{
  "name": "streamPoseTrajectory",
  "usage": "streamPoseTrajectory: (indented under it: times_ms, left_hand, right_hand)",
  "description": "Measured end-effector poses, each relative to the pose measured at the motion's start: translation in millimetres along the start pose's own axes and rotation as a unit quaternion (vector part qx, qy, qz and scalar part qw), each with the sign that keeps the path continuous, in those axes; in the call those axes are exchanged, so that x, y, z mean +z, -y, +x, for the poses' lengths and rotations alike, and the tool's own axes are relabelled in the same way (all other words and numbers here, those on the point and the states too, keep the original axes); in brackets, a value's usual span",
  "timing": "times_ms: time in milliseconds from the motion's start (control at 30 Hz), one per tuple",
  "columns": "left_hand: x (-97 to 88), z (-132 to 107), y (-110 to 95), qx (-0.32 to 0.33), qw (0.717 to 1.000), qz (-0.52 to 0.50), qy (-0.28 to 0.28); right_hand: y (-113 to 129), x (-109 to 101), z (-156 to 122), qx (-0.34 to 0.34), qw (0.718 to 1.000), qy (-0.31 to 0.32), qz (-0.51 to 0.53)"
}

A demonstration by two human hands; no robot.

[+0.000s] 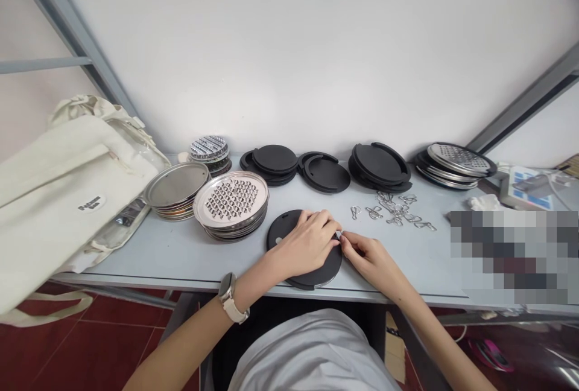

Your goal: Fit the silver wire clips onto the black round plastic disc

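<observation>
Pale wall (307, 47) rises behind the grey table (172, 256) you sit at. At your far left leans a cream bag (49, 192). Next to it are a stack of smooth metal discs (178, 184), a small stack of grater discs (208, 147) near the wall, and a larger grater stack (231, 201) in front. Black discs stand in three piles along the back, left (274, 158), middle (329, 174) and right (382, 165).

Before you, near the table's front edge, a black disc (323, 271) lies flat. Your left hand (310, 235), watch (227, 285) on its wrist, rests across it, fingers bent toward its right rim. Your right hand (368, 252) meets it there, thumb and forefinger drawn together; you cannot tell what either hand's fingers grip. Just beyond lie loose wire clips (398, 210). Farther right sits a mixed stack (458, 158) topped by a grater disc.
</observation>
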State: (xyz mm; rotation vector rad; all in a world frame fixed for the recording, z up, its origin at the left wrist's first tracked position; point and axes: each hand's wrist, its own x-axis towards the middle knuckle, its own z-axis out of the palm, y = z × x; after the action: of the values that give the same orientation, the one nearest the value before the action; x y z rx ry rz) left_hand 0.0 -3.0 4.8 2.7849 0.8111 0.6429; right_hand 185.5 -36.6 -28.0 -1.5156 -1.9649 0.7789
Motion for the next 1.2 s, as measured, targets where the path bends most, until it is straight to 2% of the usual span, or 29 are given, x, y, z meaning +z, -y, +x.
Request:
streamPoseTrajectory:
  times_ms: [833,1200]
  left_hand:
    - [1.2,-1.1,0.0,0.002,1.000,-0.024,0.012]
    - [2.6,-0.6,-0.6,-0.008,0.998,-0.062,-0.004]
  right_hand:
    - [-1.7,0.3,1.0,-0.016,1.000,-0.003,-0.014]
    - [0.0,1.0,0.7,-0.017,1.000,-0.008,-0.020]
